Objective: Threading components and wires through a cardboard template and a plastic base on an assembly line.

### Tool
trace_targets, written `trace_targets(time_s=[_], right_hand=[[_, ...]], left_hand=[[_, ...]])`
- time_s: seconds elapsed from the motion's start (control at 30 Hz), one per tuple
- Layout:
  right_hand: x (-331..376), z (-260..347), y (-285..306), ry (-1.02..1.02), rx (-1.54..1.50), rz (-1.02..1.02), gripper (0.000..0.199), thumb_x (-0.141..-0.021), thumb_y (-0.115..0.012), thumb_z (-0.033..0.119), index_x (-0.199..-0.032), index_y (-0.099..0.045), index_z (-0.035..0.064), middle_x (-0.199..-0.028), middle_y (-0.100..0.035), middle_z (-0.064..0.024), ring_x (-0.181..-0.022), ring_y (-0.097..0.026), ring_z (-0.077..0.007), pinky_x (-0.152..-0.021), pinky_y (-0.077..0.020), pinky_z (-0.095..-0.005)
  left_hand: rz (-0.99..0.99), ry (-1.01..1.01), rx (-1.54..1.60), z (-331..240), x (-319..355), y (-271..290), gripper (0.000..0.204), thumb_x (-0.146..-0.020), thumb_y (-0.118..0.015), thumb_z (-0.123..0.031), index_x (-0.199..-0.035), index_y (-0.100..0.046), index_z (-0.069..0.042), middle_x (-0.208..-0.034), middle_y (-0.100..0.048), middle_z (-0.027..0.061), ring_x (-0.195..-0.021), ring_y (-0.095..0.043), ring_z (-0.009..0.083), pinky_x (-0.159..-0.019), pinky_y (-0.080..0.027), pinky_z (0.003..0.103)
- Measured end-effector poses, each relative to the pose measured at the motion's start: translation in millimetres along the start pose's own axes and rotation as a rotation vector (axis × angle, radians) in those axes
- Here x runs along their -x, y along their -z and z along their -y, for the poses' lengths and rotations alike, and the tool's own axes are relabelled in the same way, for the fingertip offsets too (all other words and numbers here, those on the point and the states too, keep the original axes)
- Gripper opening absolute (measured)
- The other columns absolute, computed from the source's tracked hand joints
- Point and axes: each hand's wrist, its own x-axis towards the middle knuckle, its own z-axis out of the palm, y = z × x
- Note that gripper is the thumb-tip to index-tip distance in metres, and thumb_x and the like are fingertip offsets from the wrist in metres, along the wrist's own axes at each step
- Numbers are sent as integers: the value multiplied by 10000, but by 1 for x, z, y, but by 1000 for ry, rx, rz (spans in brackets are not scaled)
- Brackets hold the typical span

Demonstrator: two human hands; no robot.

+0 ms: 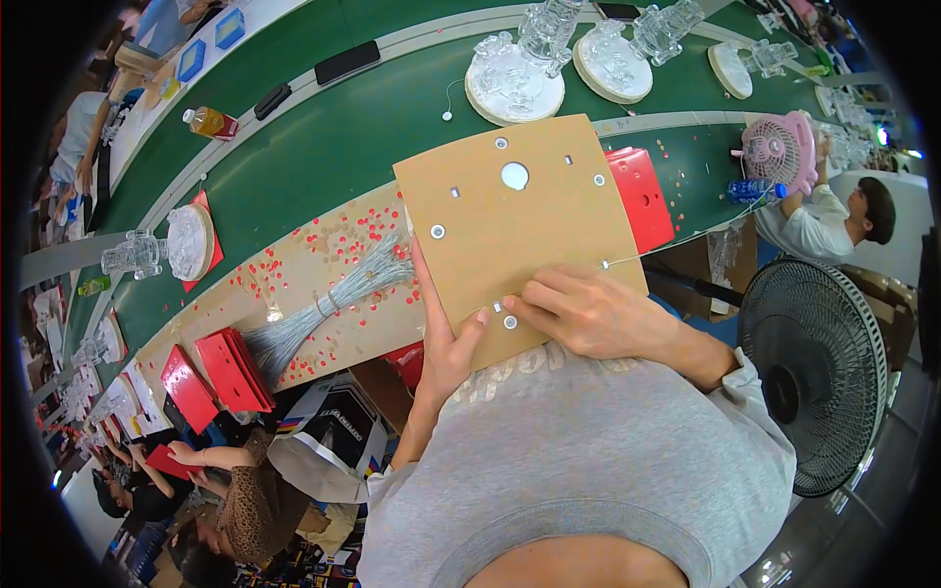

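Two bare hands meet on a square brown board (520, 230) held up in front of the person's chest, above the near edge of a paper-covered workbench (323, 284). In the head view, the left hand (446, 338) grips the board's lower left edge, thumb curled over the front face and fingers behind it. The right hand (588, 314) lies over the lower right part of the board with its fingers bent, fingertips pinching at a small metal fitting (509, 320) near the bottom edge; whether anything sits between the fingertips cannot be told. The board carries a round central hole, small slots and several ringed holes. A thin wire (627, 259) sticks out just beside the right hand. On the workbench lie a tied bundle of silvery wires (319, 314) and scattered red dots, with red plastic plates (230, 372) near its left end. Beyond runs a green conveyor (372, 118) bearing clear plastic figures on round bases (515, 83). A black floor fan (814, 372) stands at the right.
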Motion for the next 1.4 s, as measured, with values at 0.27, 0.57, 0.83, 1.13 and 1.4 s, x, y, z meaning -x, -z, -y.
trace_targets(time_s=[0.27, 0.57, 0.83, 1.13, 1.4], right_hand=[[-3, 0, -5, 54, -9, 6, 410, -818, -649, 97, -1189, -661, -77, -921, -523, -83, -882, -616, -219, -755, -552, -338], [-2, -5, -8, 58, -53, -36, 393, -791, -674, 80, -1157, -679, -62, -922, -559, -87, -833, -639, -213, -691, -560, -337], [-2, -15, -6, 16, -98, -211, 336, -695, -692, 74, -1021, -748, 17, -847, -594, -52, -839, -640, -198, -643, -547, -311], [-9, -11, -9, 138, -8, -168, 330, -713, -693, 81, -1021, -727, -34, -817, -542, -60, -792, -604, -209, -617, -528, -327], [-3, -16, -11, 139, -20, -224, 341, -697, -689, 92, -1005, -720, -50, -793, -542, -63, -752, -604, -208, -632, -533, -328]], left_hand=[[1, -32, 31, 3, 3, 2, 1078, -788, -514, 26, -1621, 161, -84, -1658, -128, 204, -1492, -293, 305, -1199, -287, 430], [8, -81, 55, 7, 0, 1, 1066, -788, -524, 24, -1625, 130, -64, -1648, -155, 204, -1491, -292, 300, -1199, -290, 425], [-9, -113, -30, 5, -5, 2, 1060, -791, -543, 30, -1632, 94, -61, -1648, -181, 186, -1490, -295, 286, -1199, -286, 409], [20, -16, 28, 13, 10, 7, 1118, -800, -552, 25, -1603, 218, -86, -1656, -124, 209, -1466, -314, 287, -1190, -289, 404], [40, -31, 28, 13, 12, 5, 1137, -803, -563, 5, -1595, 246, -100, -1664, -84, 204, -1468, -305, 301, -1194, -284, 416]])
